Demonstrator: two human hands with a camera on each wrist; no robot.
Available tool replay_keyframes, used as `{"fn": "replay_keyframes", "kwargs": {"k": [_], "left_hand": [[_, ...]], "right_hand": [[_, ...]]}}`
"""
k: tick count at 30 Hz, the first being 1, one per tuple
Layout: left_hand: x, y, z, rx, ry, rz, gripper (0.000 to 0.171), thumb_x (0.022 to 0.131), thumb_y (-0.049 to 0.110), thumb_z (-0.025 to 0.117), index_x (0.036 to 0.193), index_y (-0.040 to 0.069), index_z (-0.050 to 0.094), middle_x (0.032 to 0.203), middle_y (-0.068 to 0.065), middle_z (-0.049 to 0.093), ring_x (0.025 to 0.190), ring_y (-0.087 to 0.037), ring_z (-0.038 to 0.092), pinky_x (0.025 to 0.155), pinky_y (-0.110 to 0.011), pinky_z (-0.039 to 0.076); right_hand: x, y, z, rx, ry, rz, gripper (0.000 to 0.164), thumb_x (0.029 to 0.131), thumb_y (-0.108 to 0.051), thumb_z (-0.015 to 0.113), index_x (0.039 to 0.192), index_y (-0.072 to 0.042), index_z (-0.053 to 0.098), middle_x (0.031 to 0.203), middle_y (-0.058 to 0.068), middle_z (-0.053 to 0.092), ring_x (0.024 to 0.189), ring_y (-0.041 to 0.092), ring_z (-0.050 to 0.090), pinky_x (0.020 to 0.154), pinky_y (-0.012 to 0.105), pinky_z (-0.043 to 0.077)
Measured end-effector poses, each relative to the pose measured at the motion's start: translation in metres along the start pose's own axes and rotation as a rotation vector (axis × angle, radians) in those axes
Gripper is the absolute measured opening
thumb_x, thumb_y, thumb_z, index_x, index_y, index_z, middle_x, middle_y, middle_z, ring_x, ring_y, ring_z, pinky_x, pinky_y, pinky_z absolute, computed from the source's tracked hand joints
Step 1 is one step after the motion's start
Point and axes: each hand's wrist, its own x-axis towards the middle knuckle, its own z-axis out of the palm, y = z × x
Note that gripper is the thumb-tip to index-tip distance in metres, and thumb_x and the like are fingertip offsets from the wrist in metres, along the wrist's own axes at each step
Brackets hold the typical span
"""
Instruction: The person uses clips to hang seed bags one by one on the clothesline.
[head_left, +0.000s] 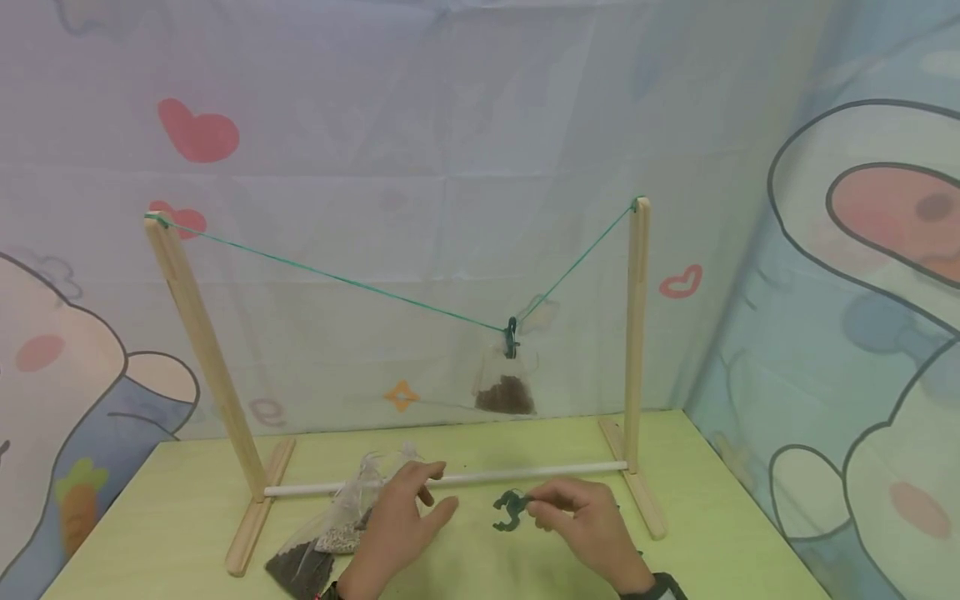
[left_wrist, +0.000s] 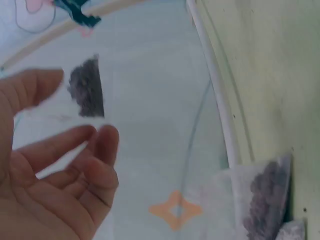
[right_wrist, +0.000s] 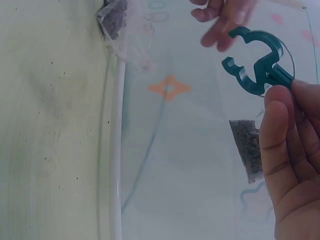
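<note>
My right hand (head_left: 588, 525) pinches a dark green plastic clip (head_left: 510, 510) by its handle end, between thumb and fingers. In the right wrist view the two curved jaws of this clip (right_wrist: 257, 60) stand apart, with a thin wire spring around its back. My left hand (head_left: 405, 521) is raised with its fingers loosely bent and nothing between them. Beside it on the table lie clear bags (head_left: 300, 567) with dark and pale grains inside. Behind both hands, a small clear bag of brown grains (head_left: 506, 396) hangs from a green string (head_left: 337, 279) by another green clip (head_left: 512, 337).
The string runs between a left wooden post (head_left: 206, 358) and a right wooden post (head_left: 637, 333), sagging at the hung bag. A white rod (head_left: 525, 475) joins the posts low down, just behind my hands. A printed cloth (head_left: 450, 167) hangs behind the pale yellow table (head_left: 465, 575).
</note>
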Motion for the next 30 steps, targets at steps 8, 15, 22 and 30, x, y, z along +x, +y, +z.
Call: {"fn": "replay_keyframes", "kwargs": {"k": [8,15,22,30], "left_hand": [[0.003,-0.027,-0.008,-0.008,0.138,-0.181,0.049,0.097,0.012,0.071,0.14,-0.006,0.057,0.134,-0.029,0.058,0.069,-0.012,0.055,0.058,-0.029,0.045],[0.005,-0.051,-0.005,-0.011,0.113,-0.238,0.044,0.099,0.011,0.068,0.137,-0.009,0.059,0.142,-0.036,0.05,0.07,-0.014,0.056,0.062,-0.033,0.047],[0.006,-0.063,-0.003,-0.036,0.087,-0.265,0.042,0.099,0.011,0.067,0.135,-0.009,0.061,0.134,-0.034,0.054,0.063,-0.017,0.049,0.056,-0.032,0.042],[0.008,-0.069,-0.001,-0.045,0.086,-0.283,0.045,0.097,0.011,0.067,0.136,-0.009,0.059,0.114,-0.023,0.064,0.071,-0.017,0.058,0.059,-0.034,0.049]], "right_hand": [[-0.001,0.007,0.001,-0.043,0.07,0.01,0.01,0.09,0.002,0.076,0.094,-0.008,0.077,0.079,0.005,0.076,0.064,0.007,0.068,0.059,0.027,0.059],[-0.002,0.01,0.0,-0.038,0.068,0.017,0.01,0.09,0.003,0.075,0.095,-0.005,0.077,0.08,0.007,0.076,0.065,0.007,0.068,0.059,0.028,0.059],[-0.003,0.012,0.0,-0.03,0.061,0.06,0.007,0.09,0.001,0.076,0.095,-0.004,0.077,0.08,0.008,0.076,0.065,0.006,0.068,0.057,0.029,0.059],[-0.003,0.012,-0.001,-0.013,0.055,0.077,0.007,0.091,0.001,0.076,0.096,-0.003,0.077,0.08,0.011,0.076,0.064,0.006,0.068,0.056,0.03,0.059]]}}
